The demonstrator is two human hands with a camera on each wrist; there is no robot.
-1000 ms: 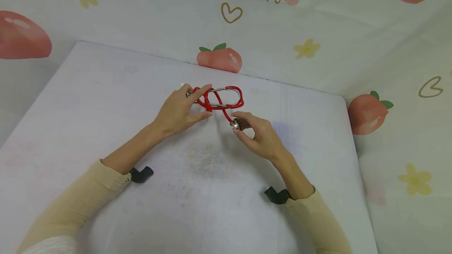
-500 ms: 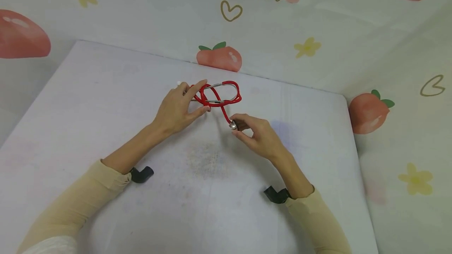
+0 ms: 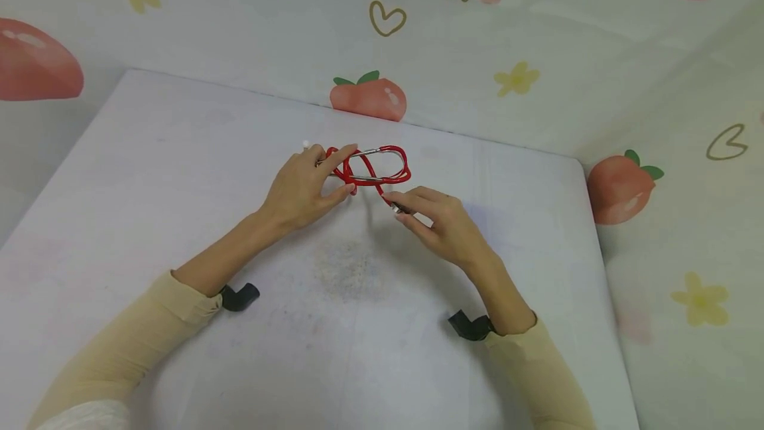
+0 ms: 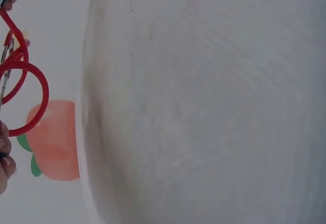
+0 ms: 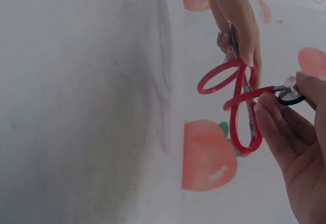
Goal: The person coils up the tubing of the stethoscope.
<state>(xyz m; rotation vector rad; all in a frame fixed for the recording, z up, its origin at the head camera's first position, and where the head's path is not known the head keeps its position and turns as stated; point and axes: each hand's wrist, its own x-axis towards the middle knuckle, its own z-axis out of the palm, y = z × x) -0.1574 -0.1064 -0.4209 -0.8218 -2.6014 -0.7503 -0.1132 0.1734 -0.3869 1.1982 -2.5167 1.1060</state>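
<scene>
A stethoscope (image 3: 365,181) with red tubing and metal ear tubes is held up above the table, its tubing looped around the metal tubes. My left hand (image 3: 301,186) grips the looped bundle at its left end, where a white ear tip pokes out beyond the fingers. Between thumb and fingers my right hand (image 3: 440,225) pinches the metal chest piece (image 5: 290,90), which hangs off the free end of the red tube. In the left wrist view a loop of red tubing (image 4: 46,94) bulges beside the left fingers.
A white-covered table (image 3: 352,324) spans the view below the hands. Behind it stands a pale wall cloth (image 3: 286,38) printed with peaches, flowers and hearts. Black angled pieces (image 3: 240,297) sit at both sleeve cuffs.
My right hand has turned the chest piece so its edge shows more. The looped bundle rose slightly, then came back down; both hands keep their hold.
</scene>
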